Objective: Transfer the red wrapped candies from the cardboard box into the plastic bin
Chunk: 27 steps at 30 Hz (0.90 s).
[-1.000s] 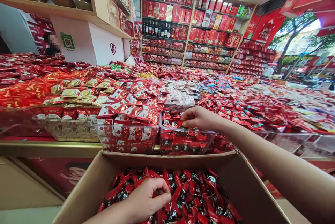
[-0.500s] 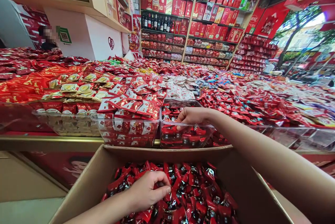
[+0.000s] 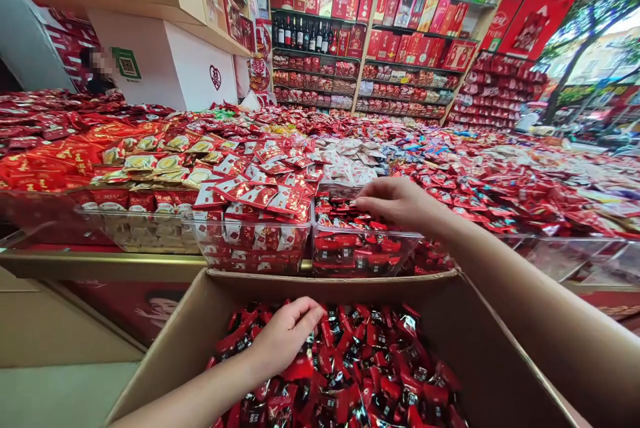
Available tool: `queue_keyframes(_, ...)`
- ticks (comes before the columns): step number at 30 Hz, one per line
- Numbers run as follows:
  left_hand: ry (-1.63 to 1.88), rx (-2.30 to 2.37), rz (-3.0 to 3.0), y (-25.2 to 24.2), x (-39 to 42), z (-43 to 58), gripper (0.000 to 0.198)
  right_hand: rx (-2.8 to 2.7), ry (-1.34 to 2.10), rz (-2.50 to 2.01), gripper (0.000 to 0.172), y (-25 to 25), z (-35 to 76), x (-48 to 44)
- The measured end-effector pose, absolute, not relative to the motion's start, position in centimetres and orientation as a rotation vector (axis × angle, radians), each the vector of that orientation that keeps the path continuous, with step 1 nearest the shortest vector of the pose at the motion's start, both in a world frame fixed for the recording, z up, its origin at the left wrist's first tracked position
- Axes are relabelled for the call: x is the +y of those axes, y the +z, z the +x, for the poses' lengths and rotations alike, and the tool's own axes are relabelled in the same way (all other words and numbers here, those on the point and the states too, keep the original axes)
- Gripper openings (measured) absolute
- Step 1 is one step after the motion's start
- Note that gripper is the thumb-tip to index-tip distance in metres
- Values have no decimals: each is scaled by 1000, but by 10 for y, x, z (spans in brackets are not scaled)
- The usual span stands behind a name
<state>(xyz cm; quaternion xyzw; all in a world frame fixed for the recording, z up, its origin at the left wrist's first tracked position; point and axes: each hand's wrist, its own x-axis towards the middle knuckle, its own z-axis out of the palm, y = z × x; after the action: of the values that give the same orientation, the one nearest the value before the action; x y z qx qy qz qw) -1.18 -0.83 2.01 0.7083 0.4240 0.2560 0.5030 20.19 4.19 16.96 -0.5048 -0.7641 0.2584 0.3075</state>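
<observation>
An open cardboard box (image 3: 330,285) in front of me holds a heap of small wrapped candies (image 3: 370,355) in red and dark film. Inside it, my left hand (image 3: 290,331) has its fingers closed at the top of the heap, with a red wrapped candy (image 3: 300,367) showing beneath them. Above a clear plastic bin (image 3: 365,233) beyond the box, my right hand (image 3: 395,201) has its fingers stretched out, and no candy shows in them. Similar red and black candies (image 3: 345,255) lie in that bin, below my right fingertips.
Left of the bin stands another clear bin (image 3: 250,238), heaped with red and white packets (image 3: 260,198). Gold packets (image 3: 170,161) sit farther left. Piled red packets (image 3: 445,178) spread to the right. Shelves (image 3: 365,35) with bottles and boxes line the back.
My right hand has risen out of the candy bin and moved right, its fingers straightening. My left hand has shifted slightly up and left over the heap. The view has shifted a little.
</observation>
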Motion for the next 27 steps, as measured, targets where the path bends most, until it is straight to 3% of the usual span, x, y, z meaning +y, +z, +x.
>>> queue_keyframes(3, 665, 1035, 1500, 22, -9, -9, 23, -2017, 944, -1321, 27, 150, 195, -2)
queue_keyframes(6, 722, 979, 1308, 23, -13, -4, 20, -2029, 1321, -1399, 29, 97, 182, -28)
queue_keyframes(12, 792, 947, 1165, 23, -20, 3, 20, -1525, 1786, -1246, 47, 18, 153, -30)
queue_keyframes(19, 786, 983, 1045, 14, -15, -1, 21, -1456, 1821, -1152, 36, 22, 153, -34)
queue_keyframes(24, 783, 991, 1173, 15, -14, 0, 20, -1466, 1850, -1159, 45, 20, 153, -34)
queue_keyframes(27, 820, 1018, 1265, 16, -13, 1, 19, -1444, 1767, -1222, 39, 20, 150, -37)
